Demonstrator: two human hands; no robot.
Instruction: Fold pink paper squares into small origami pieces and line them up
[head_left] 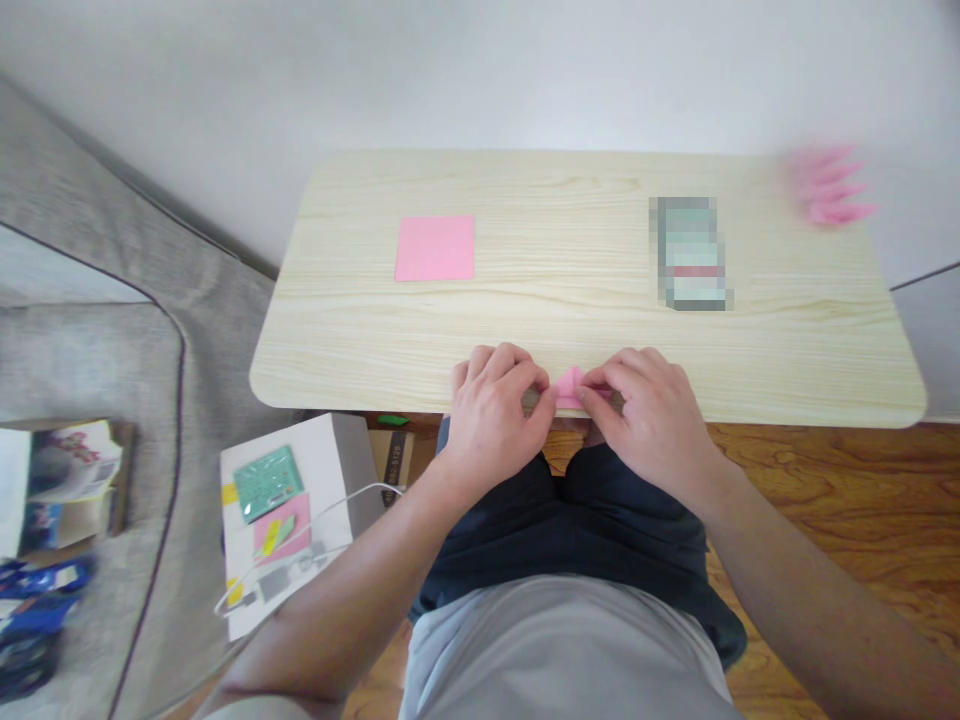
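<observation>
A small folded piece of pink paper (571, 385) lies at the near edge of the pale wooden table (555, 320). My left hand (499, 400) pinches its left end between thumb and fingers. At the other end, the thumb and forefinger of my right hand (645, 415) close on the paper. Its middle rises to a small peak between the hands, while both ends are partly hidden by my fingers. Farther back on the left rests a flat pink square of paper (435, 248).
Several pointed pink folded paper pieces (832, 187) stand at the far right corner. A blurred-out rectangular object (691, 255) lies right of centre. Left of my legs, a white box (330, 560) carries a green packet (266, 482) and a white cable (352, 497). A grey sofa (217, 370) adjoins.
</observation>
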